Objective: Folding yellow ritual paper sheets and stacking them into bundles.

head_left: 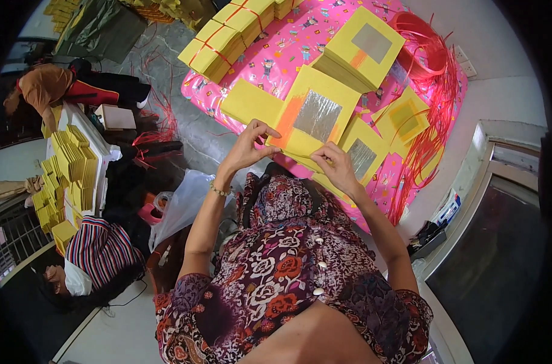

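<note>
From my end, the left hand [252,147] and right hand [335,165] pinch the near edge of a rectangular yellow paper sheet [332,91] with a silver foil square [318,115], just ahead of them. I expect it light, easily creased; I'd grip edges only.

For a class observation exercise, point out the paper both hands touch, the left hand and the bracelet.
Paper [317,115], head view: its silver patch.
Left hand [247,149], head view: back of the hand.
Bracelet [219,191], head view: its beads.
</note>
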{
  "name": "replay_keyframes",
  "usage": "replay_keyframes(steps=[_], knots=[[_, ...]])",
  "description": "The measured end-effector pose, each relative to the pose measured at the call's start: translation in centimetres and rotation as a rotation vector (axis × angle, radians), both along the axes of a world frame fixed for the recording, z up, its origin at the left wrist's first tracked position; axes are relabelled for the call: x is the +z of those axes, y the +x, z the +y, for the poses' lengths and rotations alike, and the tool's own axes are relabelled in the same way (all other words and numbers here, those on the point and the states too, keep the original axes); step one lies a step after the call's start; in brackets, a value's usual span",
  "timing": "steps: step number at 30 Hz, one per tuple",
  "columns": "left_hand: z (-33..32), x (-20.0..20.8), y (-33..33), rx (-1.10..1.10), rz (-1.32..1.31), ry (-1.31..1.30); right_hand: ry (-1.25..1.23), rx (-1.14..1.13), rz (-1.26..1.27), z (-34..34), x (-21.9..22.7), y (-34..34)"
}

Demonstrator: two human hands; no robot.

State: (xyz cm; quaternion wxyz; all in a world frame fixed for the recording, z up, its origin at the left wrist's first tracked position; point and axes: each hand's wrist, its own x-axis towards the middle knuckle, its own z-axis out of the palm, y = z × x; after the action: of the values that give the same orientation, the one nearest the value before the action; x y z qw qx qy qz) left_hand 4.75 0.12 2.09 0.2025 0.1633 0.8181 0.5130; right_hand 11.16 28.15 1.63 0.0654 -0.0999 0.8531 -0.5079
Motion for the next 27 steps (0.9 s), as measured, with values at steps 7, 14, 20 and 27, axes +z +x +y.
replay_keyframes(steps=[7, 14, 20, 27], knots=[[0.0, -0.8, 0.0, 0.042, -0.011, 0.042, 0.036, 0.099, 0.059, 0.2, 0.5, -0.1], [0.2, -0.7, 0.2, 0.075, -0.002, 0.057, -0.04, 0.075, -0.049, 0.3, 0.1, -0.3], [0.6, -0.6, 0.3, 0.14, -0.103, 0.119, 0.077, 0.096, 0.068, 0.0, 0.7, -0.6], [0.6, -0.7, 0.3, 0.145, -0.079, 0.093, 0.038, 0.085, 0.069, -0.2, 0.8, -0.7]])
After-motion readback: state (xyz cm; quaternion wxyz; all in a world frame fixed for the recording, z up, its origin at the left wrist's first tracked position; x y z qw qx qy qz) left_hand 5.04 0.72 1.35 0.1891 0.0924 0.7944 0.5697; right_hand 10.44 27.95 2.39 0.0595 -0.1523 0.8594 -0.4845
